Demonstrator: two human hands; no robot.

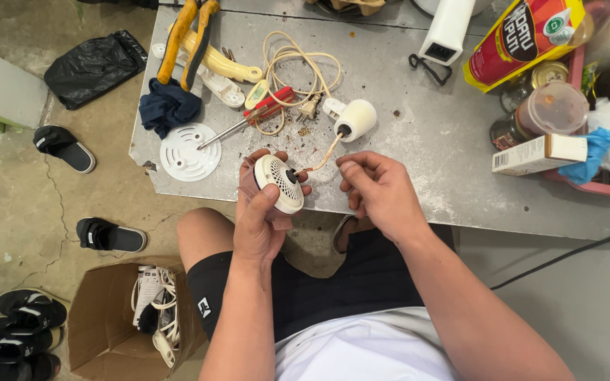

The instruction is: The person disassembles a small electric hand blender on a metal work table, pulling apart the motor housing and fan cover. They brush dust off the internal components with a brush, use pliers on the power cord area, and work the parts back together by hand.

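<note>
Cream plastic fills the left hand (261,224): its fingers curl around a small round vented housing (279,183), thumb laid along the near rim, fingertips showing above the far edge. The housing is held just off the near edge of the metal table (418,127), its slotted face turned up toward the camera. From a dark grommet at its centre a thin frayed wire (317,159) runs up and right to a white cylindrical part (355,119) lying on the tabletop.

The right hand (379,194) sits just beside the housing, palm down, wrist bent inward, fingers drawn close together near the wire. Whether the fingertips actually pinch the wire cannot be told, since the knuckles cover the contact point.

Both forearms rise from the bottom of the view, above bare knees, dark shorts and a white shirt.

Further out on the table lie a white round cover (190,152), a red-handled screwdriver (252,118), a coiled beige cord (292,67), a dark blue rag (169,106) and yellow-handled pliers (186,39), whose jaws are cut off by the top edge. Jars and packets crowd the right end, partly out of frame. On the concrete floor stand a cardboard box (100,328) and scattered black sandals (111,235).
</note>
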